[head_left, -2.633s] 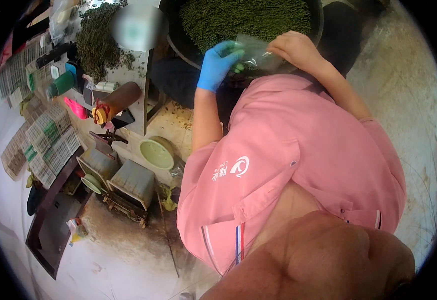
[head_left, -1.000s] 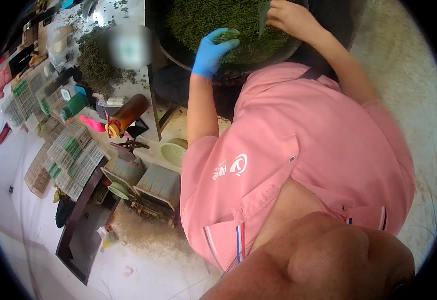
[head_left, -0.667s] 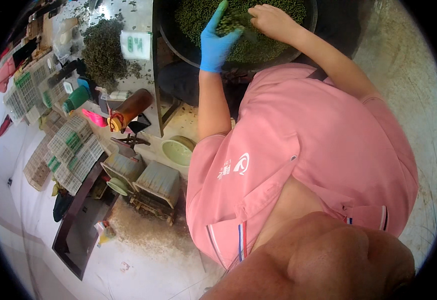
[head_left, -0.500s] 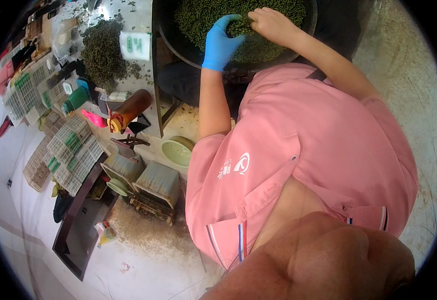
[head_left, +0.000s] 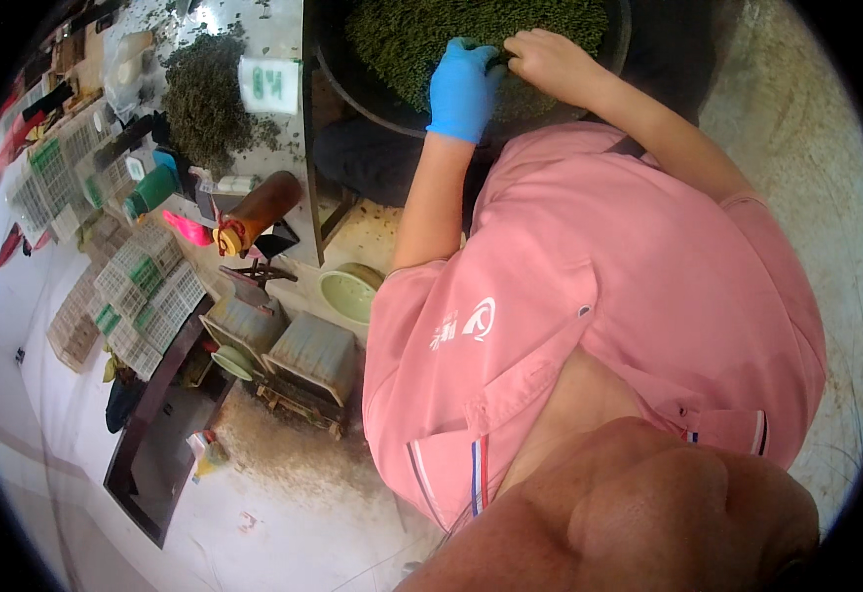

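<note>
Just over the small green pieces [head_left: 402, 41], which spread beneath and beyond both hands inside a dark round basin [head_left: 347, 97], the blue-gloved left hand [head_left: 464, 87] curls its fingers part-way inward, while the bare right hand [head_left: 553, 67], just beside it, bends its fingers toward the left fingertips. Whether either one has hold of anything cannot be told, since the fingers and the dark mass behind them hide any grip. With the fingertips so close, pieces could scatter toward the near rim if one hand knocked the other.
</note>
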A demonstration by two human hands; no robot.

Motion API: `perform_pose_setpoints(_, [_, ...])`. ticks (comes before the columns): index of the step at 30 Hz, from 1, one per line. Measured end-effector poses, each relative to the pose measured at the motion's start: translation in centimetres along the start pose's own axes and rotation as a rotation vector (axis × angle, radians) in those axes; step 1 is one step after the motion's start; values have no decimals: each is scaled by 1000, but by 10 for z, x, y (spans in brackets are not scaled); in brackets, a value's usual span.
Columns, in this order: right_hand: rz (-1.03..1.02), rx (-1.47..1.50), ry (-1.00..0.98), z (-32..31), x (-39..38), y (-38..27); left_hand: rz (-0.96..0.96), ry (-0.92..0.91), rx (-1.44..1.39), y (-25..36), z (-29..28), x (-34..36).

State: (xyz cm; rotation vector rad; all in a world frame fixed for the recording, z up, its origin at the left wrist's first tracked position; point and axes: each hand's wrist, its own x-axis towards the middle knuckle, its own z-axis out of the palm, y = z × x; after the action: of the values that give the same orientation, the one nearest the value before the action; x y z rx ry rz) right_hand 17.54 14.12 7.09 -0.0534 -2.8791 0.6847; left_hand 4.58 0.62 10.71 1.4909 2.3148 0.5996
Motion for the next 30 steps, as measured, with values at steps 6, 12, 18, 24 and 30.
perform_pose_setpoints(6, [6,-31,-59,-12,-7,1,-134,-33,-149,9,4,4])
perform_pose_setpoints(12, [-17,-32,63,-5,-23,11,-11,2,-170,5,-7,5])
perform_pose_setpoints(18, [-64,7,93,-12,-14,6,-125,-36,-521,-29,8,-4])
perform_pose_setpoints(24, [-61,-25,106,-2,-15,12,-84,-9,-439,-18,4,-1])
perform_pose_setpoints(30, [-84,9,57,1,-11,5,2,-10,15,4,-11,-12])
